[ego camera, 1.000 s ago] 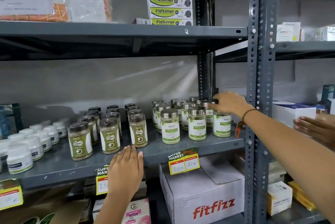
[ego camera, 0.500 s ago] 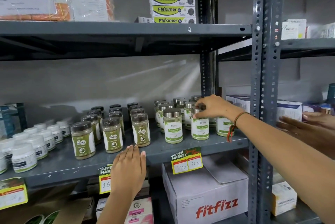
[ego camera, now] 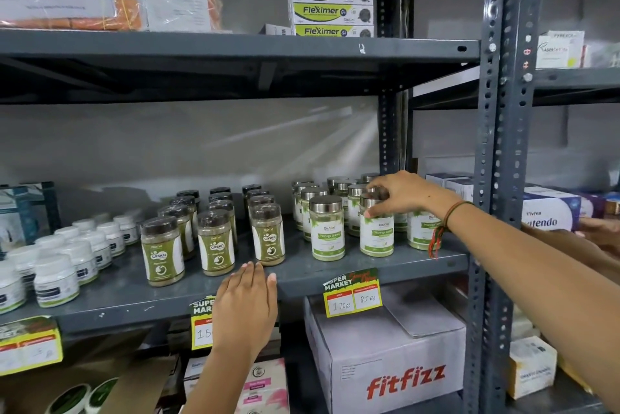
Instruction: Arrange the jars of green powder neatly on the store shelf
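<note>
Silver-lidded jar point(ego camera: 376, 229) under rt hand point(ego camera: 402, 194) fingertips point(ego camera: 370, 213).

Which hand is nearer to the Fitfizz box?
Left. The left hand rests on the shelf edge just above-left of the Fitfizz box; the right hand grips a silver-lidded jar higher up.

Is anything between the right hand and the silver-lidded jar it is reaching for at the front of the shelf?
Nothing visible. The right hand is already on the jar, fingers around its lid. The neighbouring front jar stands apart on one side. The left hand rests flat on the shelf edge, away from it.
</note>
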{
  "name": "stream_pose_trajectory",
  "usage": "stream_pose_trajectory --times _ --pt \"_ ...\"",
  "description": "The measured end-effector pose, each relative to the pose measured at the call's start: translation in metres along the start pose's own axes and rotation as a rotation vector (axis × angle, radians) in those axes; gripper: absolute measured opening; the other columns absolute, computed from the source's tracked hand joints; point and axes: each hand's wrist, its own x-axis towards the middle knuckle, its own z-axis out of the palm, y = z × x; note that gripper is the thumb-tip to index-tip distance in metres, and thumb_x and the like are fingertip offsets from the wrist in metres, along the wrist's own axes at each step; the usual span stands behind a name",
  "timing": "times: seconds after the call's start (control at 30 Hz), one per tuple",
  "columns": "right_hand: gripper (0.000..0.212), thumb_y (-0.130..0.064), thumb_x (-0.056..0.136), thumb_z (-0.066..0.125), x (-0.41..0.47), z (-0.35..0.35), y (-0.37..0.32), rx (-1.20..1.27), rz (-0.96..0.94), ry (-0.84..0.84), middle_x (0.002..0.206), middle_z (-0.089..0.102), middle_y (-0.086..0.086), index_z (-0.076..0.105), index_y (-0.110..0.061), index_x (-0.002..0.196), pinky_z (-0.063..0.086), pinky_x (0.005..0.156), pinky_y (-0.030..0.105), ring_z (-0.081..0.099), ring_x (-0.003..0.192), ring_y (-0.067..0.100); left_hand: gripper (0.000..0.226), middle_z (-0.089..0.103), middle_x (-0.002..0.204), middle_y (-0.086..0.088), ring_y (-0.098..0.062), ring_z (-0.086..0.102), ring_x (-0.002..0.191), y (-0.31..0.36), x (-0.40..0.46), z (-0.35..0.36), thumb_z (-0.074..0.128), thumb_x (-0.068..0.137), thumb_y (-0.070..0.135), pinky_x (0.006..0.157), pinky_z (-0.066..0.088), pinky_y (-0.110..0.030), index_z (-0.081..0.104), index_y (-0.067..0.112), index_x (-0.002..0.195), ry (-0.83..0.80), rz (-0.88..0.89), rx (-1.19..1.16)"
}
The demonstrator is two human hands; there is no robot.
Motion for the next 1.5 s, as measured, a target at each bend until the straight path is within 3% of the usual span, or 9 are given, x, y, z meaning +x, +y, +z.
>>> stream_pose_trajectory --times 0.1,0.17,0.23,0.4,0.63,0.93,1.23,1.37,1.5 --pt "0.088 -0.074 0.076 0.058 -0.001 -0.004 -0.015 0.041 -0.034 0.184 0.140 0.058 0.007 0.045 -0.021 0.145 0.048 0.101 0.042 0.055 0.125 0.026 0.060 0.064 0.125 -0.012 -0.024 0.057 0.120 -0.001 0.000 0.001 0.019 0.094 0.041 0.106 0.042 -0.039 0.058 0.006 0.123 0.010 0.001 -0.001" --pt "0.084 -0.075 0.080 0.052 0.001 -0.004 -0.037 0.090 -0.119 0.353 0.142 0.056 0.006 0.047 -0.021 0.144 0.046 0.103 0.045 0.053 0.129 0.025 0.058 0.063 0.128 -0.011 -0.023 0.055 0.122 -0.001 0.001 0.002 0.020 0.095 0.041 0.107 0.041 -0.039 0.057 0.007 0.125 0.010 0.002 -0.005" --pt "0.076 -0.070 0.084 0.050 0.005 -0.002 -0.070 0.112 -0.232 0.413 0.145 0.053 0.003 0.049 -0.022 0.143 0.045 0.105 0.045 0.050 0.132 0.023 0.056 0.062 0.129 -0.011 -0.022 0.054 0.123 -0.001 0.001 0.003 0.021 0.096 0.040 0.108 0.040 -0.038 0.056 0.008 0.126 0.012 0.001 -0.008" --pt "0.068 -0.055 0.090 0.057 0.028 0.016 -0.144 0.085 -0.407 0.158 0.149 0.048 0.005 0.043 -0.023 0.148 0.042 0.108 0.046 0.047 0.134 0.025 0.053 0.059 0.133 -0.010 -0.022 0.051 0.125 -0.003 0.002 0.004 0.024 0.098 0.040 0.109 0.038 -0.037 0.053 0.008 0.129 0.017 0.010 -0.001" --pt "0.064 -0.046 0.092 0.060 0.050 0.033 -0.177 -0.003 -0.413 -0.006 0.148 0.049 0.011 0.043 -0.019 0.148 0.039 0.108 0.042 0.045 0.135 0.032 0.060 0.049 0.143 -0.011 -0.021 0.040 0.135 -0.001 0.002 0.009 0.013 0.097 0.041 0.115 0.028 -0.035 0.043 0.007 0.137 0.005 -0.017 0.014" --pt "0.063 -0.051 0.087 0.064 0.051 0.030 -0.172 0.011 -0.409 0.002 0.139 0.058 0.010 0.051 -0.022 0.141 0.044 0.099 0.039 0.053 0.126 0.031 0.062 0.048 0.143 -0.010 -0.020 0.038 0.135 -0.002 0.004 0.012 0.010 0.097 0.043 0.116 0.027 -0.035 0.040 0.008 0.138 -0.013 -0.013 0.024" --pt "0.072 -0.055 0.086 0.063 0.042 0.033 -0.170 0.060 -0.377 0.014 0.147 0.051 0.008 0.043 -0.024 0.148 0.043 0.106 0.044 0.048 0.132 0.030 0.060 0.048 0.144 -0.008 -0.019 0.037 0.136 -0.003 0.004 0.007 0.012 0.097 0.043 0.115 0.026 -0.034 0.040 0.010 0.138 -0.024 0.006 0.009" --pt "0.077 -0.061 0.083 0.062 0.031 0.028 -0.166 0.110 -0.360 0.082 0.138 0.058 0.009 0.042 -0.026 0.148 0.048 0.100 0.046 0.055 0.124 0.030 0.059 0.047 0.145 -0.009 -0.020 0.037 0.136 -0.004 0.008 0.002 0.016 0.097 0.044 0.116 0.028 -0.035 0.040 0.009 0.138 -0.081 0.018 -0.026" --pt "0.074 -0.060 0.084 0.060 0.011 0.018 -0.159 0.142 -0.345 0.206 0.143 0.054 0.005 0.040 -0.028 0.148 0.049 0.100 0.049 0.054 0.127 0.028 0.052 0.054 0.136 -0.010 -0.024 0.048 0.126 -0.008 0.011 -0.009 0.025 0.096 0.045 0.104 0.041 -0.037 0.048 0.011 0.128 -0.145 0.034 -0.072"
